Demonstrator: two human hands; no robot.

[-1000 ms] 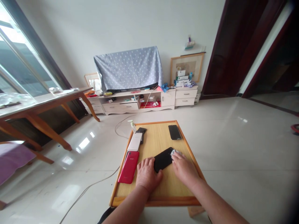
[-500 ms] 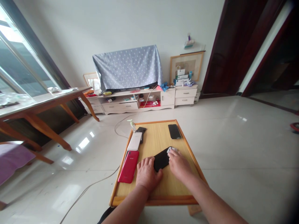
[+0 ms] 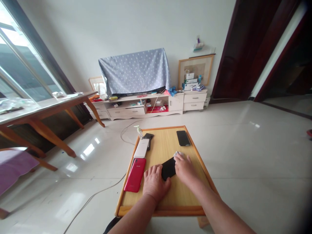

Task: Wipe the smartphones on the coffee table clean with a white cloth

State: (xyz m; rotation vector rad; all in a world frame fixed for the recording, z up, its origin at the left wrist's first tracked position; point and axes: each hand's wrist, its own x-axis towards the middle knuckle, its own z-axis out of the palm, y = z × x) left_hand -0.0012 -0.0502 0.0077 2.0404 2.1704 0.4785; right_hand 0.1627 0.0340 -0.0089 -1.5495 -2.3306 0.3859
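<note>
On the small wooden table point(image 3: 165, 138) lies a black phone point(image 3: 168, 169), set at a slant. My left hand point(image 3: 156, 182) grips its near left end, with the fingers along one edge and the thumb along the other. At the far right end, my right hand point(image 3: 184, 167) presses a crumpled white wipe point(image 3: 178, 154) onto the phone, covering part of it. A red phone point(image 3: 135, 175) lies face down beside my left hand. Beyond it a white phone point(image 3: 141, 148) partly covers some black phones point(image 3: 149, 136). Another black phone point(image 3: 183, 138) lies at the far right.
A clear pump bottle point(image 3: 139, 131) stands at the table's far left corner. A cable point(image 3: 97, 194) trails across the tiled floor. To the left stands a longer table point(image 3: 48, 105); a white TV cabinet point(image 3: 126, 111) and a cloth-covered screen point(image 3: 136, 71) are along the wall.
My right hand and the wipe have shifted slightly at the phone's far end. My left hand keeps its hold on the phone. The whole view has moved a little.
</note>
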